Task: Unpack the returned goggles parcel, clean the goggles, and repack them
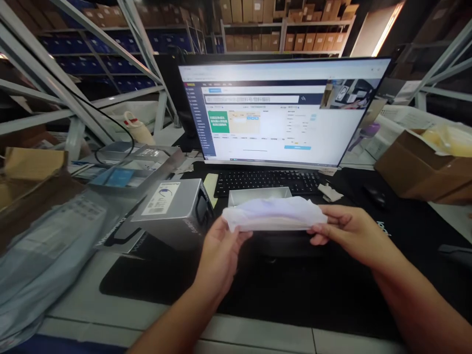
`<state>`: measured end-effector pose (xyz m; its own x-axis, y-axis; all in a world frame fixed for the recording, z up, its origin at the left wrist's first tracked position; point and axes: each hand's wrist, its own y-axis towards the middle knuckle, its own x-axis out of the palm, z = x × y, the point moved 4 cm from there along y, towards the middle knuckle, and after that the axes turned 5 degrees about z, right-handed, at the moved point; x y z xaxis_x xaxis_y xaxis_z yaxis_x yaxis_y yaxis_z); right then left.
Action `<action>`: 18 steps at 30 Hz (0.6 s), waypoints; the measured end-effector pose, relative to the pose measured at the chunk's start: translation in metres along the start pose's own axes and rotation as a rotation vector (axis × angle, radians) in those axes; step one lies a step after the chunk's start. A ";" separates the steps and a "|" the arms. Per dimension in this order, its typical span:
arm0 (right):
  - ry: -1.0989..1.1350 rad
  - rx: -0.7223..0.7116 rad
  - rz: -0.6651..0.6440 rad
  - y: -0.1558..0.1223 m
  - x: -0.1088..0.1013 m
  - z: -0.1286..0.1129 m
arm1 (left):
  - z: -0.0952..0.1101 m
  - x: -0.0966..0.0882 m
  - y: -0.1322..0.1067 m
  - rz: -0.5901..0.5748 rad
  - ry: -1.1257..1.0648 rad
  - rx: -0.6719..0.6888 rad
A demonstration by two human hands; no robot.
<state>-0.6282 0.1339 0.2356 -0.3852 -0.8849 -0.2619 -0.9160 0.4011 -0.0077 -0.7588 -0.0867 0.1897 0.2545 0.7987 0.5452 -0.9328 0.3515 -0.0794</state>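
a thin white packet (275, 214), soft and a little crumpled, is held level in the air above the black desk mat (302, 290), just in front of the keyboard (269, 181). the left hand (221, 253) grips its left end, fingers curled under and thumb on top; the right hand (348, 232) pinches its right end in the same way. right behind the packet, the rim of a clear, shallow tray (258, 195) shows, touching the keyboard's near edge. to the left of the hands stands a silver box (173, 209) with a white label, tilted on a darker box. farther left lies a grey plastic mailer bag (44, 255). behind the keyboard a wide monitor (283, 113) is lit with a web page. at the right edge sits an open cardboard box (424, 169), well apart from the hands.
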 end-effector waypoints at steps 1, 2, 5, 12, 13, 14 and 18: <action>-0.022 -0.015 0.018 0.002 -0.009 -0.001 | 0.002 -0.001 0.002 0.006 -0.002 0.025; -0.058 -0.041 0.057 0.004 -0.021 -0.002 | 0.006 -0.001 0.003 0.010 -0.010 0.056; -0.230 -0.073 0.218 0.011 -0.065 0.003 | 0.018 -0.002 0.008 0.039 -0.049 0.141; -0.945 0.222 -0.158 0.041 -0.066 0.046 | 0.029 -0.015 0.005 0.209 0.041 0.189; -1.066 0.273 -0.209 0.045 -0.057 0.052 | 0.026 -0.014 0.003 0.193 0.072 0.153; -1.149 0.315 -0.244 0.048 -0.048 0.057 | 0.023 -0.013 0.001 0.174 0.111 0.110; -1.249 0.334 -0.252 0.050 -0.035 0.064 | 0.008 -0.004 -0.004 0.149 0.194 -0.019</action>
<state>-0.6529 0.2001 0.1831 0.3179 -0.2020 -0.9263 -0.8060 0.4569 -0.3763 -0.7587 -0.0956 0.1945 0.1602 0.9206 0.3563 -0.9592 0.2304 -0.1640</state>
